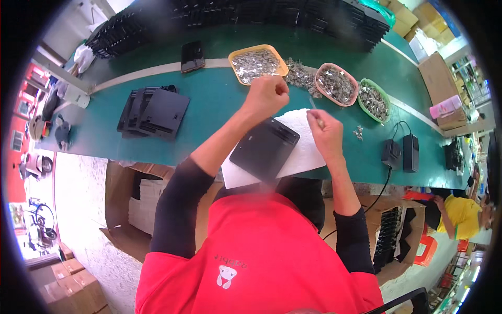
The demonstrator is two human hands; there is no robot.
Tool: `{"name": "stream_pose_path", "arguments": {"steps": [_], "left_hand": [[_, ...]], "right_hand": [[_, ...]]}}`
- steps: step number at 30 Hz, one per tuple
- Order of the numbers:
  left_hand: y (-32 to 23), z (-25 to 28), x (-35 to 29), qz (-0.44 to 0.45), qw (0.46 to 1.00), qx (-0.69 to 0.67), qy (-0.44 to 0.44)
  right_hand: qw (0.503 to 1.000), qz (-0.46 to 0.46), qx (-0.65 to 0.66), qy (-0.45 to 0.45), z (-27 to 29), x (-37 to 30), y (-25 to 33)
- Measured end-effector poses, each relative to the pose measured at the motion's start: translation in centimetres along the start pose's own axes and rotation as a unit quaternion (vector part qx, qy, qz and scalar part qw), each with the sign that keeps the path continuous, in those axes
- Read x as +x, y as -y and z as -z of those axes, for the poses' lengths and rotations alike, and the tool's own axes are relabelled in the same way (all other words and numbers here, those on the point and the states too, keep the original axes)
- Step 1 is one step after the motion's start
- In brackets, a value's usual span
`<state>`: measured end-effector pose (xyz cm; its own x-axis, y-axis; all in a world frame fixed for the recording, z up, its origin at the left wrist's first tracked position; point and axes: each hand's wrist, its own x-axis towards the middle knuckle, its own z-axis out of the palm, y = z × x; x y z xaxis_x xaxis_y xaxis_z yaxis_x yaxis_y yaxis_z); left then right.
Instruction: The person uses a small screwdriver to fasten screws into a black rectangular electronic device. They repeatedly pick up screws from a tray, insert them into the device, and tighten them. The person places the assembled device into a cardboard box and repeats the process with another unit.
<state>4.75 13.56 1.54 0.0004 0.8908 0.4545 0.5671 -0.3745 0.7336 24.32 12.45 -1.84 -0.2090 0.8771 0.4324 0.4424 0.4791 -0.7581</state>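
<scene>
A flat black plastic panel (265,152) lies tilted on a white foam sheet (308,152) right in front of me. My left hand (267,97) is above the panel's far edge, just short of the yellow tray (234,55) of small shiny metal parts. Its fingers are curled and pinched; anything between them is too small to make out. To the right of the panel, over the sheet, my right hand (327,133) is closed. A thin pale rod-like tool (312,102) sticks up from its fingertips, its exact kind unclear.
Beyond the sheet are a loose heap of metal parts (299,75), a pink tray (357,93) and a green tray (388,112). Black panels are stacked at left (166,112). A black adapter (411,153) with cables sits right. Long rows of black parts (235,13) line the back.
</scene>
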Motion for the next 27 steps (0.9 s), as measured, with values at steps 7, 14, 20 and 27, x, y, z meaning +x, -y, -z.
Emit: {"name": "stream_pose_path", "arguments": {"steps": [7,14,20,27], "left_hand": [[-2.7,1.7,-4.9,0.226,0.945,-0.231,0.048],[-3.9,2.7,-5.2,0.053,0.997,-0.046,-0.025],[-3.8,2.9,-6.0,0.022,0.994,-0.003,-0.105],[-2.2,2.5,-7.4,0.130,0.977,-0.112,-0.122]], "right_hand": [[0.963,-0.143,0.210,0.090,-0.9,0.8,6.0],[0.916,-0.233,0.314,0.093,-1.5,1.2,6.7],[0.888,-0.273,0.361,0.075,-2.4,1.5,8.5],[0.947,-0.172,0.248,0.115,-2.1,1.2,6.3]]}}
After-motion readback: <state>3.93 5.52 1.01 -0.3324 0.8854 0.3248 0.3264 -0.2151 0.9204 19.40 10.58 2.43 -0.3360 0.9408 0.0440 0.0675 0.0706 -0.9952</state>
